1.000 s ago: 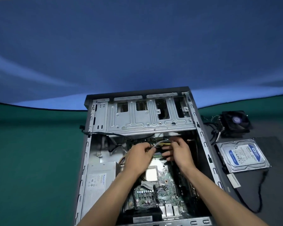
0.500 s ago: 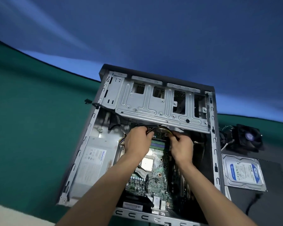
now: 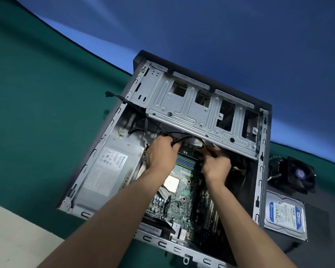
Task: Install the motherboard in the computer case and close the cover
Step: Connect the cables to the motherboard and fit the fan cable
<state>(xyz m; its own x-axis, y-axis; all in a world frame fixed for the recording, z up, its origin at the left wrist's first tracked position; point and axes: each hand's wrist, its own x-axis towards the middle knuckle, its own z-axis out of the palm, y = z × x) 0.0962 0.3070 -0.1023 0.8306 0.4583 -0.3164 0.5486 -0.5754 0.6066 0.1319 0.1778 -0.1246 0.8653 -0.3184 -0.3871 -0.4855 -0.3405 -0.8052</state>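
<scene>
The open computer case (image 3: pixel 260 171) lies on its side on the green table. The green motherboard (image 3: pixel 178 206) sits inside it, with a bare silver processor (image 3: pixel 171 183) near its middle. Both my hands reach in at the board's far end, just under the metal drive cage (image 3: pixel 191 111). My left hand (image 3: pixel 160 153) grips a bundle of black and yellow power cables (image 3: pixel 184 139). My right hand (image 3: pixel 216 164) holds the other end of that bundle, fingers curled down at the board's edge. The connector itself is hidden by my fingers.
A grey power supply (image 3: pixel 108 169) fills the case's left side. Right of the case lie a hard drive (image 3: pixel 285 215) with a blue label and a black cooler fan (image 3: pixel 296 174) on a dark mat. A loose black cable end (image 3: pixel 109 94) sticks out at the case's left.
My head has tilted and moved, so the case now appears rotated and shifted right. Both hands stay on the cable bundle at the board's far end, pushed slightly deeper under the drive cage.
</scene>
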